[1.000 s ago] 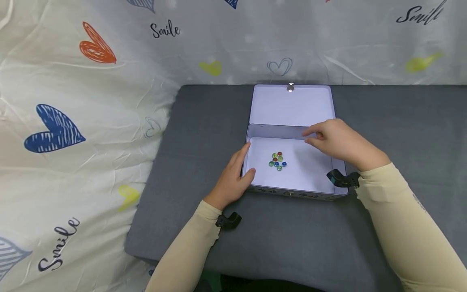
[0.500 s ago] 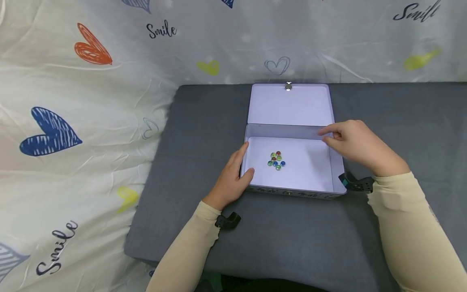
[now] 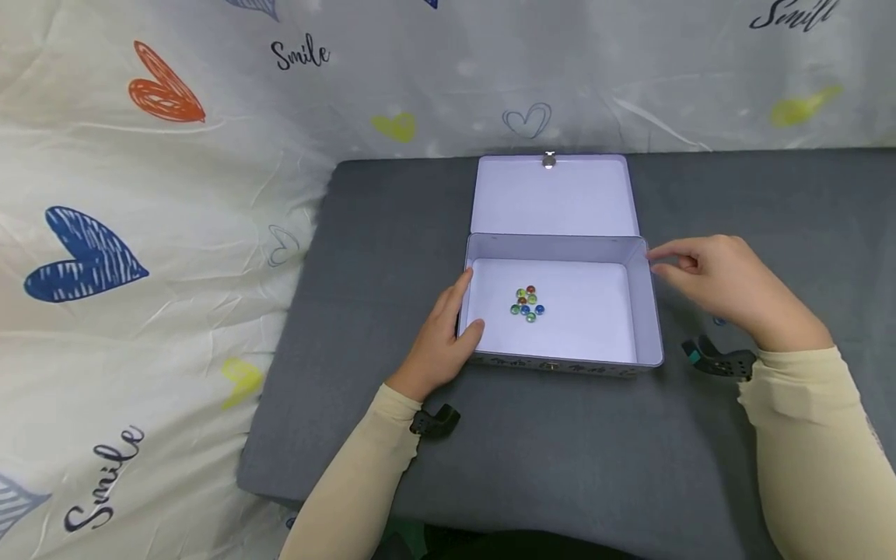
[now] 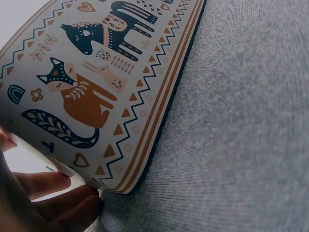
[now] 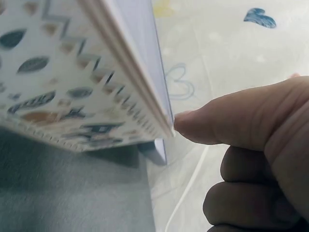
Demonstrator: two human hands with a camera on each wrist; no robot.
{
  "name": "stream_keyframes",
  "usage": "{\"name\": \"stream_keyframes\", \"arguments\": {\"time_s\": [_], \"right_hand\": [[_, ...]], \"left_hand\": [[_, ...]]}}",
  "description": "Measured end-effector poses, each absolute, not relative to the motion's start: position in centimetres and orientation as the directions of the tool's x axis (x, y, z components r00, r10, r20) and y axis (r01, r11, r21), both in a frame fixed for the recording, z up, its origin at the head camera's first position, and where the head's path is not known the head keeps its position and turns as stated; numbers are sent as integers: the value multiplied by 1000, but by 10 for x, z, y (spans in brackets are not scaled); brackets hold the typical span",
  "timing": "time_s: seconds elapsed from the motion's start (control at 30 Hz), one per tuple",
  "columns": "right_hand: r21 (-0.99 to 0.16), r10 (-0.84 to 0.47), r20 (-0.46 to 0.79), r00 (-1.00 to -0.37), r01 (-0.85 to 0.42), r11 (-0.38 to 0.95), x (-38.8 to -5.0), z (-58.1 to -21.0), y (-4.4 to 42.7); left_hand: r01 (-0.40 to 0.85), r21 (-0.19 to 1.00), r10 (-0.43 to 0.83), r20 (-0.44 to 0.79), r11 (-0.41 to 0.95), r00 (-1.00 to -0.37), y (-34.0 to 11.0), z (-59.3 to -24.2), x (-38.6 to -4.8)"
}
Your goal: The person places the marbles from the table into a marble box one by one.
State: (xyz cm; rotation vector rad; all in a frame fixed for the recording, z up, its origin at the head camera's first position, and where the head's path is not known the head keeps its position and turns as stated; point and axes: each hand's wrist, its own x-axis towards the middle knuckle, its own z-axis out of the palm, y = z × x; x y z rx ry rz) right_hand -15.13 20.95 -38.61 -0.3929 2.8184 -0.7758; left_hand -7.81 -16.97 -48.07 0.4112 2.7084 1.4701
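A shallow tin box (image 3: pixel 644 311), pale lilac inside with a patterned outside, lies with its hinged lid (image 3: pixel 556 194) folded back. Several glass marbles (image 3: pixel 530 317), green, red-brown and blue, cluster on its floor left of the middle. My left hand (image 3: pixel 437 342) holds the box's left side, thumb over the rim; the left wrist view shows its fingers (image 4: pixel 77 208) at the box's corner. Beside the back right corner is my right hand (image 3: pixel 735 284), index and thumb extended with a gap, other fingers curled. Nothing shows between them. A small blue marble-like thing (image 3: pixel 719 320) sits below this hand.
Grey cloth covers the table (image 3: pixel 546 459). Its left edge drops away beside a white curtain (image 3: pixel 210 295) printed with hearts and "Smile". The same curtain hangs behind the lid. A metal clasp (image 3: pixel 549 160) is on the lid's far edge.
My right hand has moved right, from over the box to just beyond its right wall, uncovering that side. The left hand stays at the box, and the marbles keep their arrangement.
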Motion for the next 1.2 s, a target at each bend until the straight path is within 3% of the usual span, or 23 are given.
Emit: {"name": "stream_keyframes", "arguments": {"time_s": [0.3, 1.2], "right_hand": [[-512, -283, -78, -956, -205, 834, -149, -402, 229], [-440, -161, -229, -960, -45, 897, -128, -441, 284]], "left_hand": [[190, 827, 224, 80, 529, -971, -175, -477, -75], [201, 834, 240, 86, 514, -967, -171, -479, -77]]}}
